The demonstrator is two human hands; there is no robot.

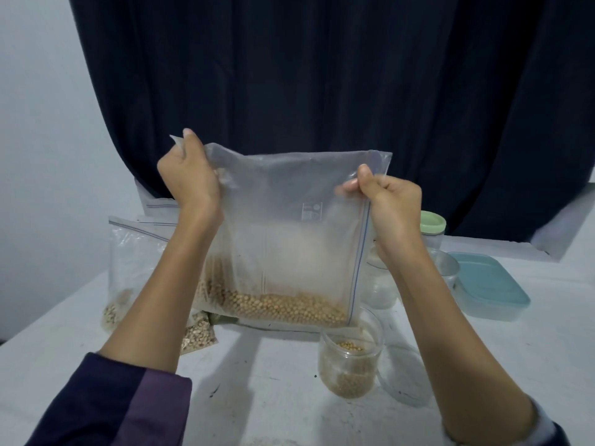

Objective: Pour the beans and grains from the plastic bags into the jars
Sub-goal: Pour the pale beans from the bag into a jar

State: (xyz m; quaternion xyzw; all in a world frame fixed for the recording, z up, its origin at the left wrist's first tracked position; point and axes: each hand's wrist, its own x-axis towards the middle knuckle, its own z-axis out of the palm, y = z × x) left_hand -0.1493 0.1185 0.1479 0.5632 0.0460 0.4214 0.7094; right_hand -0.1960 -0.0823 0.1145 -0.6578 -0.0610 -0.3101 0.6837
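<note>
I hold a large clear zip bag (pixel 289 226) up over the table, turned on its side so its blue zip edge runs down the right. My left hand (pixel 188 178) grips its upper left corner. My right hand (pixel 384 204) pinches the zip edge near the top. Yellow beans (pixel 283 307) lie along the bag's lower edge. Under the bag's lower right corner stands an open clear jar (pixel 351 365) partly filled with the same beans.
Other bags of beans and grains (pixel 128 278) sit at the left, one small one (pixel 198 336) lying flat. Behind my right arm are empty clear jars (pixel 380 284), a green-lidded jar (pixel 433 226), a teal-lidded box (pixel 489 288) and a clear lid (pixel 402 375).
</note>
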